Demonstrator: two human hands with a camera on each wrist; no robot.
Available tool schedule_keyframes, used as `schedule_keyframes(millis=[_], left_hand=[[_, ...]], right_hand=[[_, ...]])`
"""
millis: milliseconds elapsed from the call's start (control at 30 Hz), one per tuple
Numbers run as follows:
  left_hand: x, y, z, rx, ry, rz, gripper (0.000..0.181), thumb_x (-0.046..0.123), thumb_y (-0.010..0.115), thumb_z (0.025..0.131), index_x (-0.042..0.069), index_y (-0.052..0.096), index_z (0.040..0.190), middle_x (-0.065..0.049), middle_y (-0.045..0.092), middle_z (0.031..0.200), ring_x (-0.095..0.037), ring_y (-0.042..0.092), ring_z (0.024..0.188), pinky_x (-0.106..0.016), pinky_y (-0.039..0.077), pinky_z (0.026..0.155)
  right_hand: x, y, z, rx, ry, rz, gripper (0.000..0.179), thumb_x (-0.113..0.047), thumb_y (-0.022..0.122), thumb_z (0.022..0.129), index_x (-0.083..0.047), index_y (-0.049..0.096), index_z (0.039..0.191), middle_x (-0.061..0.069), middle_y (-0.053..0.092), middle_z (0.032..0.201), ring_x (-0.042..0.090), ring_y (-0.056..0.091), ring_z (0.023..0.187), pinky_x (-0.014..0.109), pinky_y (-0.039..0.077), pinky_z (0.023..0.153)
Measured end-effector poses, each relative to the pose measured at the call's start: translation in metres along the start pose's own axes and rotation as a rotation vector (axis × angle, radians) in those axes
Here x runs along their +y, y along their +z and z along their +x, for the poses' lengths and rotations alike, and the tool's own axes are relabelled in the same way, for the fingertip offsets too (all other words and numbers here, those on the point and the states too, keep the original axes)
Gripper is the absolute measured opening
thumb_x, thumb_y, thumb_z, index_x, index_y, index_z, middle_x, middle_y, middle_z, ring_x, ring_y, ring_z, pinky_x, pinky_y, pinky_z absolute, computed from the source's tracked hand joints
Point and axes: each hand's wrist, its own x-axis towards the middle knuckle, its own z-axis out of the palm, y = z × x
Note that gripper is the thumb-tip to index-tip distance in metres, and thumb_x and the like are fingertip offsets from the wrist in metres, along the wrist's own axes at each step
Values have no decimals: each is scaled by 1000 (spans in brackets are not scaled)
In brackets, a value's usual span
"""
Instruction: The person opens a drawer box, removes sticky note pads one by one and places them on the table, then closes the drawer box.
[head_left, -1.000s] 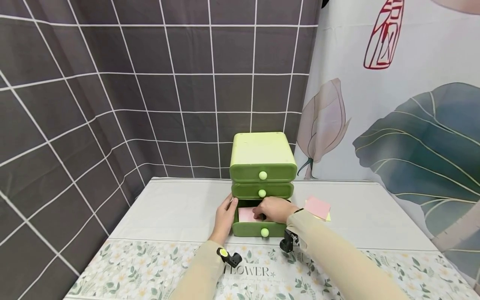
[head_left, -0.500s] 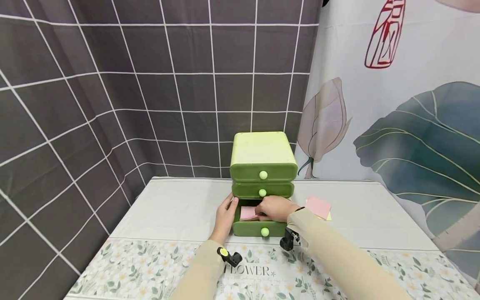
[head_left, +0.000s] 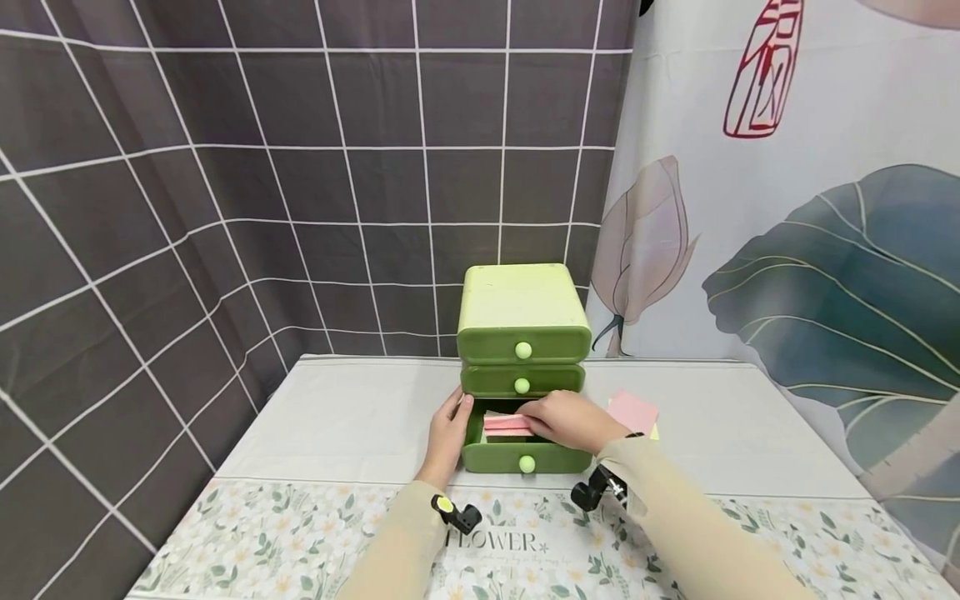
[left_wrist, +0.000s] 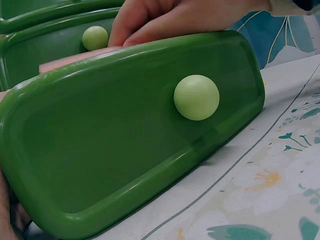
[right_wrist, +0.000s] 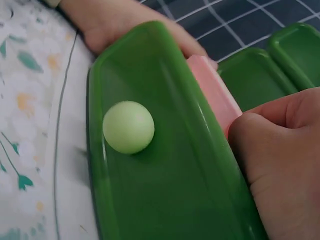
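Observation:
A small green chest of drawers (head_left: 525, 304) stands on the table with its lowest drawer (head_left: 487, 458) pulled out. Between thumb and fingers, my right hand (head_left: 573, 419) pinches a pink sticky note pad (head_left: 502, 422) over that drawer. The pad (right_wrist: 212, 90) is tilted up on edge and shows above the drawer front in both wrist views. My left hand (head_left: 446, 433) rests along the drawer's left side, its thumb near the upper edge. The right hand covers the pad's right end.
On the table to the right of the chest lie pink sticky notes (head_left: 633, 412) with a yellow sheet (head_left: 655, 433) under them. The middle drawer (head_left: 491, 381) sits above the open one. A floral cloth (head_left: 300, 533) covers the table's front.
The pink pad lay flat in the drawer; my right hand has taken hold of it and lifted it onto its edge, shifting slightly right. The left hand stays in place.

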Motion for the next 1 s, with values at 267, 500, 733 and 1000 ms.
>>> schedule_keyframes(millis=[267, 500, 733, 1000], left_hand=[[2, -1, 0, -1, 8, 3, 50, 34, 55, 105, 7, 52, 147, -13, 49, 152, -35, 41, 143, -51, 30, 119], [0, -1, 1, -3, 17, -1, 48, 30, 55, 105, 7, 53, 147, -13, 49, 152, -34, 41, 143, -50, 31, 119], [10, -1, -2, -8, 8, 4, 47, 24, 52, 107, 1, 49, 148, -18, 46, 153, -39, 39, 143, -54, 30, 118], [51, -6, -24, -21, 0, 9, 45, 17, 50, 107, -5, 49, 146, -24, 46, 151, -43, 38, 142, -53, 30, 119]], right_hand=[[-8, 5, -23, 165, 130, 55, 13, -17, 62, 101, -17, 73, 107, -11, 69, 86, 2, 57, 71, 31, 55, 69], [-12, 9, -46, 370, 280, 223, 17, -13, 66, 98, -15, 76, 112, -12, 65, 77, 1, 54, 66, 28, 51, 61], [-5, 7, -61, 454, 397, 424, 18, -8, 65, 99, -8, 76, 113, -1, 75, 98, 3, 62, 82, 29, 58, 73], [9, 4, -79, 452, 511, 557, 19, -10, 60, 102, -6, 74, 115, 0, 74, 95, 6, 66, 85, 28, 57, 77]])
